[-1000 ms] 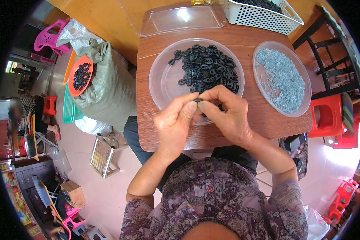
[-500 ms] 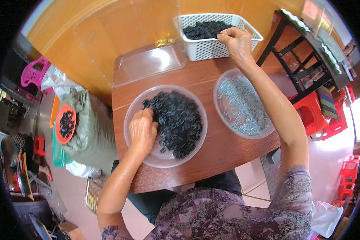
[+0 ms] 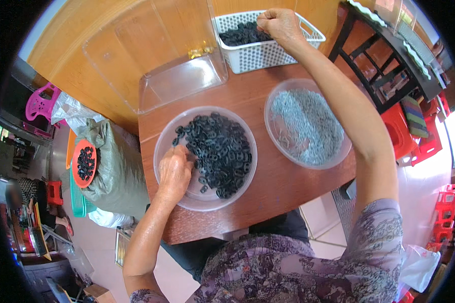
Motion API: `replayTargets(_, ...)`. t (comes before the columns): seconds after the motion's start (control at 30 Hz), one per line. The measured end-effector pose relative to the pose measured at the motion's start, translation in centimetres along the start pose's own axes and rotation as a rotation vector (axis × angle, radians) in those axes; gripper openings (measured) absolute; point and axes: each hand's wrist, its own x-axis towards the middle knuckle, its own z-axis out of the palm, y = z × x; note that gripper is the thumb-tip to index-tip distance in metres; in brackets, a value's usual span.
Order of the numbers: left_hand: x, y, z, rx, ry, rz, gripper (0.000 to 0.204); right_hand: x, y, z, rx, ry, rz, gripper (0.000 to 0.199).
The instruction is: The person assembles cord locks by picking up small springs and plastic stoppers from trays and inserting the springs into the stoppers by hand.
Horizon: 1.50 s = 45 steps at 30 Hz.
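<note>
Small black ring-like pieces [image 3: 220,154] are heaped in a round clear bowl [image 3: 159,147] at the left of the table. My left hand [image 3: 175,171] is over the bowl's left side, its fingers curled together at the edge of the heap; whatever they hold is hidden. Beyond, at the far edge, my right hand [image 3: 280,26] is closed over a white perforated basket [image 3: 260,56] with more black pieces [image 3: 242,34] inside. I cannot make out anything between its fingers. Under my right forearm stands a second clear bowl [image 3: 271,132] filled with small silvery metal parts [image 3: 308,126].
A clear plastic lid or tray [image 3: 184,83] leans at the back of the brown table [image 3: 278,197], against the wooden panel. On the left, a red dish [image 3: 86,164] of black pieces rests by a grey-green sack [image 3: 116,166]. A dark stand [image 3: 389,65] and red stools [image 3: 399,129] are at right.
My right hand has shifted a little farther and left over the basket, its fingers now more tightly folded. My left hand stays in the bowl with its fingers curled. The view has tilted slightly.
</note>
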Motion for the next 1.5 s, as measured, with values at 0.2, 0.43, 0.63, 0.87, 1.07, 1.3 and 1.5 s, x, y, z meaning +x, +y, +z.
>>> replayTargets(0.2,-1.1,-0.3,-0.7,0.013,0.017,0.058,0.006,-9.7,1.5,-5.5,-0.207,-0.366,-0.102,0.008)
replayTargets(0.43,-2.9,1.1,-2.1,-0.451,0.087,-0.161,0.004,-18.2,0.6,-6.7,-0.28,-0.621,-0.017,0.009)
replayTargets(0.63,-5.1,2.8,-1.7,-0.827,0.071,-0.281,0.009,-18.5,0.9,-4.9,-0.513,-0.698,-0.313,0.007)
replayTargets(0.87,-6.5,3.9,-1.7,-0.955,0.088,-0.288,0.01,-18.9,1.5,-4.4,-0.529,-0.719,-0.39,0.006)
replayTargets(1.07,-7.0,3.5,-1.5,-1.031,0.148,-0.349,0.011,-19.1,-1.2,-4.8,-0.295,-0.641,-0.036,0.004)
replayTargets(1.3,-7.3,2.8,-1.5,-1.071,0.296,-0.318,0.01,-21.0,-6.8,1.6,0.068,-0.71,-0.017,0.011)
replayTargets(1.5,-8.0,2.3,-2.2,-1.125,0.439,-0.336,0.009,-22.0,-9.1,9.5,0.001,-0.772,-0.34,0.009)
